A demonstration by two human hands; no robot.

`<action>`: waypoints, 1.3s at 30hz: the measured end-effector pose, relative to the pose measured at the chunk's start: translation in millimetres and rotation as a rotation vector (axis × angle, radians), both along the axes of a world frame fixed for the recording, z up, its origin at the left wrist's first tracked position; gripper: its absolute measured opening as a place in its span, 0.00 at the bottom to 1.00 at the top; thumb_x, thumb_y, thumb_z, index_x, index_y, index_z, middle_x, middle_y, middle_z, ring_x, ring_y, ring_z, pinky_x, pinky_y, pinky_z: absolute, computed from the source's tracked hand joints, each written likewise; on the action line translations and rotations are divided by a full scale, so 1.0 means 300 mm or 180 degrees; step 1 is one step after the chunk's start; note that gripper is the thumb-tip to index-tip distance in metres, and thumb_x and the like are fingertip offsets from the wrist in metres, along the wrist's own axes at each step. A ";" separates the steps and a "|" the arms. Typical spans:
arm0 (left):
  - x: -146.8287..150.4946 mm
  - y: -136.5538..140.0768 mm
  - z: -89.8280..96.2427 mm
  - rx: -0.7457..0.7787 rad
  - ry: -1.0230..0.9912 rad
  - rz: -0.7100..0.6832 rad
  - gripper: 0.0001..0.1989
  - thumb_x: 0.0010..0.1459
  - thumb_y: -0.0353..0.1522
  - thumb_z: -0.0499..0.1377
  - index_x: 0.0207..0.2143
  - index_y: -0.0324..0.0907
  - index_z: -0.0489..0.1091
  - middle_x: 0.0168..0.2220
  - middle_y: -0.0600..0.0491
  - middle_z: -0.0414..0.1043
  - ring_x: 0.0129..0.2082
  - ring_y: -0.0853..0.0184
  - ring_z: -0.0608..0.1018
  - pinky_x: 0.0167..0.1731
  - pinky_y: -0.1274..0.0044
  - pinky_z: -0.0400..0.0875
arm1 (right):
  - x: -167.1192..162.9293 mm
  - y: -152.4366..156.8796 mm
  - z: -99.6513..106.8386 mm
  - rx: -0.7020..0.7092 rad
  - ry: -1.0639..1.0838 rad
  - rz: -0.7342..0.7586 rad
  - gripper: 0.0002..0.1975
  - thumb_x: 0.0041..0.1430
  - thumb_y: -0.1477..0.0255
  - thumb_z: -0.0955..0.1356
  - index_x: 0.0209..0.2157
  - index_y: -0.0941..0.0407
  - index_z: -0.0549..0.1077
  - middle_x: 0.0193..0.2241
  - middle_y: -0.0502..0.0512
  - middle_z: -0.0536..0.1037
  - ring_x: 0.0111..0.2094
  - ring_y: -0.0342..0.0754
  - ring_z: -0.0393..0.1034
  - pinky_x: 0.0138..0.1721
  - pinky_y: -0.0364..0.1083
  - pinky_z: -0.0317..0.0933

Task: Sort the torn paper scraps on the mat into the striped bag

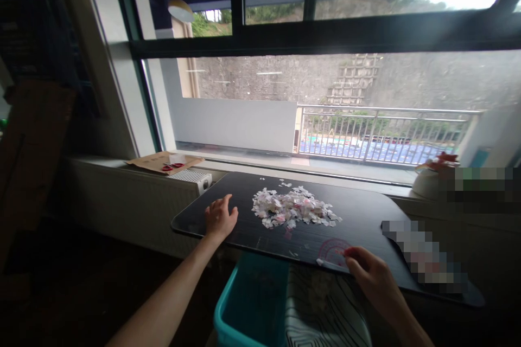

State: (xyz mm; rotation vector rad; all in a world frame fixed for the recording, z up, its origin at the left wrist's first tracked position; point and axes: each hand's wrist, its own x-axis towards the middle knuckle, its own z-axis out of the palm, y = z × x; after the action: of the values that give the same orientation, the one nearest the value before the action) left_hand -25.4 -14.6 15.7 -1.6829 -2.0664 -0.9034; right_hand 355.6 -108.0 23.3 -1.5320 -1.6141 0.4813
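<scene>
A loose heap of small white paper scraps, some tinged pink, lies on the dark table. My left hand is over the table's left part, fingers apart and holding nothing; whether it touches the surface I cannot tell. Near the front edge, my right hand pinches a clear protractor with red curved markings. A small scrap lies by the protractor's left end. The protractor is see-through, so its exact outline is hard to make out.
Below the table's front edge are a teal bin and a light surface with black wavy lines. Red-handled scissors lie on brown paper above the radiator. A pixelated object covers the table's right end.
</scene>
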 end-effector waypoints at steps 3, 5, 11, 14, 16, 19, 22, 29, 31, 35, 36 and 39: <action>0.015 -0.004 0.000 -0.0019 0.0022 0.0021 0.21 0.55 0.33 0.53 0.52 0.39 0.63 0.45 0.44 0.73 0.47 0.55 0.72 0.49 0.63 0.61 | 0.016 -0.022 0.005 -0.0101 -0.0106 0.0102 0.14 0.50 0.62 0.63 0.29 0.55 0.76 0.23 0.51 0.79 0.26 0.48 0.72 0.28 0.42 0.63; 0.023 -0.007 0.004 0.0006 0.0032 0.0045 0.20 0.55 0.32 0.53 0.52 0.40 0.63 0.44 0.44 0.73 0.47 0.55 0.72 0.49 0.63 0.61 | 0.022 -0.028 -0.001 -0.0076 -0.0104 0.0126 0.14 0.51 0.62 0.63 0.29 0.55 0.76 0.24 0.51 0.79 0.26 0.48 0.73 0.28 0.42 0.64; 0.027 -0.025 0.014 0.0009 -0.0037 0.0030 0.18 0.55 0.31 0.52 0.50 0.39 0.64 0.43 0.44 0.74 0.45 0.55 0.73 0.47 0.64 0.63 | -0.020 0.012 -0.060 0.0299 -0.0370 -0.0106 0.17 0.52 0.58 0.64 0.36 0.52 0.78 0.29 0.53 0.81 0.29 0.50 0.75 0.30 0.44 0.66; 0.029 -0.028 0.017 -0.0013 -0.0055 0.0006 0.18 0.55 0.31 0.52 0.49 0.39 0.64 0.43 0.44 0.74 0.46 0.55 0.73 0.47 0.64 0.63 | -0.047 0.020 -0.082 0.0465 -0.0624 -0.0079 0.16 0.53 0.58 0.64 0.37 0.50 0.79 0.29 0.52 0.81 0.27 0.49 0.75 0.28 0.43 0.66; 0.030 -0.028 0.017 -0.0027 -0.0046 -0.0004 0.18 0.55 0.31 0.52 0.50 0.38 0.64 0.43 0.44 0.74 0.46 0.55 0.73 0.46 0.64 0.63 | -0.059 0.012 -0.085 0.0490 -0.0665 0.0042 0.15 0.54 0.59 0.64 0.36 0.50 0.79 0.30 0.52 0.81 0.27 0.48 0.74 0.28 0.42 0.66; 0.031 -0.027 0.018 -0.0038 -0.0034 0.0023 0.18 0.55 0.31 0.53 0.49 0.38 0.64 0.43 0.44 0.74 0.45 0.55 0.73 0.47 0.64 0.63 | -0.072 -0.008 -0.076 0.0611 -0.0613 0.0177 0.15 0.55 0.59 0.64 0.35 0.51 0.79 0.31 0.52 0.81 0.28 0.48 0.75 0.31 0.42 0.67; 0.030 -0.028 0.017 -0.0039 -0.0039 0.0025 0.19 0.55 0.31 0.53 0.50 0.38 0.64 0.43 0.45 0.74 0.46 0.55 0.73 0.47 0.64 0.63 | -0.084 -0.028 -0.063 0.0768 -0.0609 0.0022 0.16 0.57 0.59 0.63 0.35 0.51 0.78 0.31 0.52 0.81 0.29 0.48 0.74 0.31 0.42 0.66; 0.030 -0.030 0.018 -0.0061 -0.0049 0.0014 0.19 0.55 0.30 0.52 0.50 0.38 0.64 0.43 0.44 0.74 0.46 0.55 0.73 0.47 0.64 0.63 | -0.123 -0.044 -0.059 0.0797 -0.0607 0.0561 0.17 0.60 0.59 0.62 0.34 0.53 0.78 0.32 0.55 0.81 0.32 0.48 0.75 0.34 0.42 0.68; 0.032 -0.031 0.019 -0.0069 -0.0051 0.0029 0.19 0.55 0.30 0.53 0.50 0.39 0.64 0.43 0.45 0.74 0.46 0.55 0.73 0.47 0.65 0.63 | -0.126 -0.038 -0.067 0.0839 -0.0598 0.0619 0.17 0.60 0.58 0.62 0.34 0.52 0.78 0.32 0.55 0.81 0.32 0.48 0.75 0.34 0.41 0.68; 0.033 -0.031 0.017 -0.0046 -0.0060 0.0020 0.19 0.55 0.30 0.53 0.50 0.38 0.64 0.42 0.44 0.74 0.46 0.55 0.73 0.48 0.65 0.62 | -0.133 -0.033 -0.076 0.0941 -0.0597 0.0539 0.19 0.59 0.56 0.62 0.33 0.52 0.79 0.31 0.56 0.81 0.30 0.48 0.75 0.32 0.41 0.68; 0.033 -0.031 0.016 -0.0031 -0.0063 0.0006 0.19 0.55 0.30 0.53 0.50 0.38 0.64 0.42 0.44 0.74 0.46 0.55 0.73 0.48 0.65 0.62 | -0.142 -0.037 -0.074 0.0960 -0.0587 0.0565 0.20 0.59 0.55 0.61 0.33 0.52 0.79 0.30 0.56 0.81 0.30 0.48 0.75 0.31 0.41 0.68; 0.032 -0.031 0.013 -0.0002 -0.0083 -0.0003 0.18 0.55 0.30 0.52 0.50 0.39 0.64 0.43 0.44 0.74 0.47 0.55 0.72 0.48 0.64 0.62 | -0.179 -0.054 -0.065 0.1011 -0.0492 0.0729 0.22 0.61 0.55 0.59 0.32 0.53 0.78 0.26 0.55 0.79 0.27 0.47 0.72 0.30 0.42 0.66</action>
State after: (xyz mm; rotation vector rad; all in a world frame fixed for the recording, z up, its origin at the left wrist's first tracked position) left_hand -15.9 -23.8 19.5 -1.6813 -2.0830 -0.9299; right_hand 301.9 -124.1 3.8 -1.1775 -1.8953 0.2166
